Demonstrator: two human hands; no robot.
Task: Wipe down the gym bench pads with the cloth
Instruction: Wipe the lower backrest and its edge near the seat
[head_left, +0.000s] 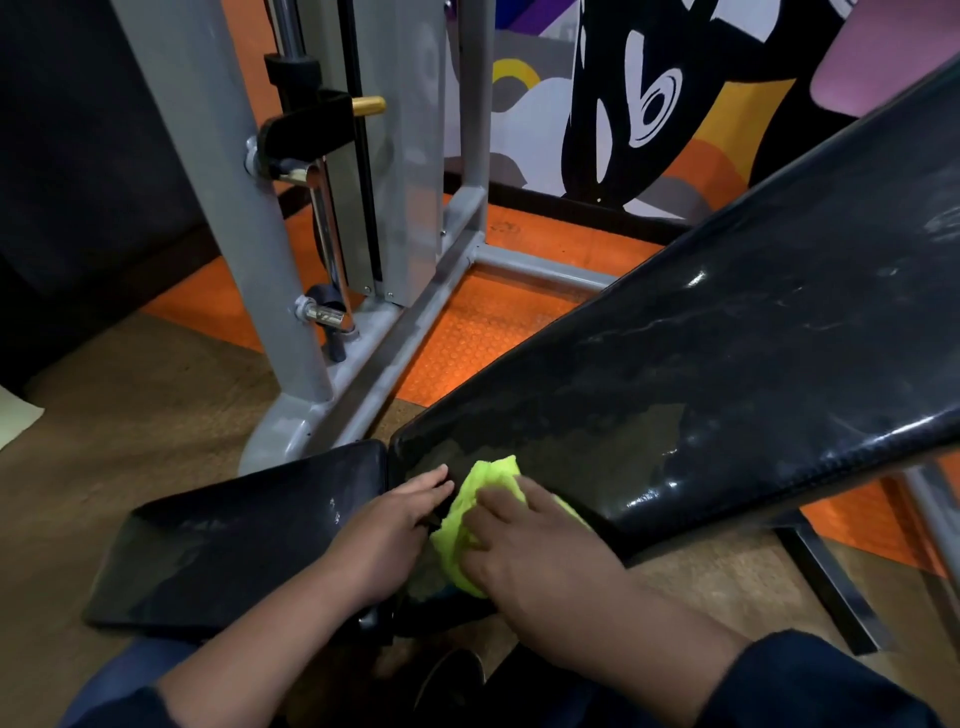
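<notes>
The right hand (524, 545) lies palm down on a bright green cloth (475, 512), fingers spread over it, pressing it flat against the low end of the back pad (727, 364); it presses rather than grips. The left hand (392, 525) rests open and flat beside it, released, fingertips reaching across the gap between the two pads and just touching the cloth's left edge. The cloth is bunched, with part showing above the right fingers and part between the two hands, at the seam where the pads meet.

The seat pad (223, 551) lies nearly level to the left, black and glossy. The back pad slopes up to the right, black, with smears and bright highlights on it. Dark blue sleeves (810, 680) cover both forearms at the bottom edge.

Behind the pads stands a grey steel frame (218, 156) with a chrome rod and a brass knob (370, 105). The floor (478, 332) is orange studded matting beyond, brown nearer. A painted wall (649, 93) fills the background.
</notes>
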